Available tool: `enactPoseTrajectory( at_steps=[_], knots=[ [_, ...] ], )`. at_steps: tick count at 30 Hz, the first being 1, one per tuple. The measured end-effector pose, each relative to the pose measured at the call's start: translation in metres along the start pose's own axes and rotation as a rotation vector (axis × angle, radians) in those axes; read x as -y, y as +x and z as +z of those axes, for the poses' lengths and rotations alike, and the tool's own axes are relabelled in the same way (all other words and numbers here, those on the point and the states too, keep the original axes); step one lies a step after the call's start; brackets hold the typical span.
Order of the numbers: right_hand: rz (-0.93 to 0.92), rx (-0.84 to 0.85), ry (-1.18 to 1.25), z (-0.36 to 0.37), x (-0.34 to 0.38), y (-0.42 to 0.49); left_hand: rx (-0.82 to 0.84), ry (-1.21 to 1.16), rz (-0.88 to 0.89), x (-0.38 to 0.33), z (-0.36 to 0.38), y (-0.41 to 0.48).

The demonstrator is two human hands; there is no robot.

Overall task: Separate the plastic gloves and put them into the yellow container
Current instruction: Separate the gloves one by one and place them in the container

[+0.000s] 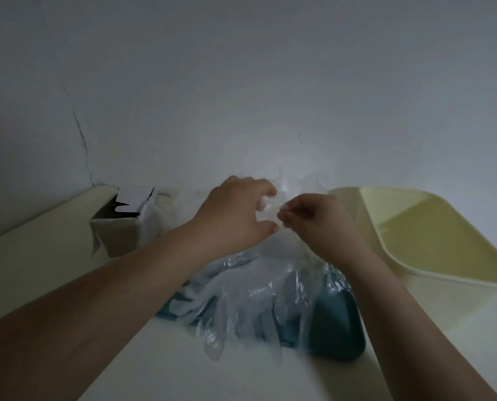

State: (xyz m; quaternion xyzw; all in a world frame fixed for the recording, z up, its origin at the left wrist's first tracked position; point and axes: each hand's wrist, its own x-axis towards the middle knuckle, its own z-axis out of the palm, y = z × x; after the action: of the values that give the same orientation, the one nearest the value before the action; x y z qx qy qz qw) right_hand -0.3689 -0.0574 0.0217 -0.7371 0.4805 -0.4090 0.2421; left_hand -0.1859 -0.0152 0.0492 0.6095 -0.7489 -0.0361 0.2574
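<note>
Pale table (38, 256): left hand (235, 215), right hand (319, 224) pinch plastic glove (270, 209) between them, above pile (256, 293)

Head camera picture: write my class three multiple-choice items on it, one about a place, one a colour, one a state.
1. From the glove pile, the yellow container stands: A left; B right; C on top.
2. The tray under the glove pile is: A teal; B red; C orange.
3. The left hand and right hand are: A open and empty; B hanging idle; C pinching a clear glove.
Key: B, it sits beyond the right hand; A, teal shows beside the gloves; C, fingertips close on clear film.
</note>
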Motion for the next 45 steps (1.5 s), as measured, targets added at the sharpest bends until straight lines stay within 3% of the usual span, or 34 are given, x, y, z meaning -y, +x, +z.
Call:
enactPoseTrajectory(
  at_steps=[3, 6, 11, 13, 17, 18, 20, 23, 28, 32, 35, 39, 43, 45],
  knots=[
    [-0.036, -0.133, -0.006, -0.001, -0.005, 0.001, -0.013, -0.111, -0.044, 0.000, 0.008, 0.014],
    [-0.013, -0.243, -0.050, -0.006, -0.012, 0.001, -0.127, -0.288, -0.149, 0.006, 0.000, 0.019],
    [-0.011, -0.150, -0.088, -0.013, -0.022, 0.002, -0.371, -0.592, -0.314, 0.009, -0.030, 0.018],
    [-0.003, -0.150, -0.080, -0.011, -0.019, -0.001, -0.338, -0.815, -0.348, 0.005, -0.042, 0.016],
    [-0.102, -0.363, 0.130, -0.015, 0.005, -0.009, -0.145, -1.176, -0.383, -0.007, -0.046, 0.003],
    [-0.083, -0.332, 0.223, -0.019, 0.011, -0.012, -0.116, -1.227, -0.403, -0.009, -0.043, -0.001],
    [0.034, -0.097, 0.496, -0.028, 0.022, -0.014, -0.084, -1.290, -0.447, -0.013, -0.033, -0.008],
    [0.173, 0.191, 0.712, -0.032, 0.025, -0.015, -0.053, -1.272, -0.463, -0.018, -0.019, -0.015],
    [0.287, -0.001, 0.795, -0.027, 0.012, -0.012, -0.018, -1.081, -0.476, -0.010, -0.018, -0.027],
    [0.279, -0.186, 0.664, -0.029, 0.003, -0.006, -0.080, -0.848, -0.509, 0.014, -0.032, -0.042],
    [0.222, -0.137, 0.655, -0.029, 0.007, -0.007, -0.134, -0.785, -0.445, 0.005, -0.033, -0.046],
    [0.110, -0.007, 0.636, -0.031, 0.013, -0.014, -0.262, -0.397, -0.298, -0.017, -0.035, -0.031],
    [0.002, 0.153, 0.609, -0.032, 0.012, -0.017, 0.015, -0.679, -0.314, -0.028, -0.039, -0.010],
    [-0.015, 0.150, 0.562, -0.031, 0.012, -0.018, 0.044, -0.759, -0.310, -0.025, -0.036, -0.004]
  ],
)
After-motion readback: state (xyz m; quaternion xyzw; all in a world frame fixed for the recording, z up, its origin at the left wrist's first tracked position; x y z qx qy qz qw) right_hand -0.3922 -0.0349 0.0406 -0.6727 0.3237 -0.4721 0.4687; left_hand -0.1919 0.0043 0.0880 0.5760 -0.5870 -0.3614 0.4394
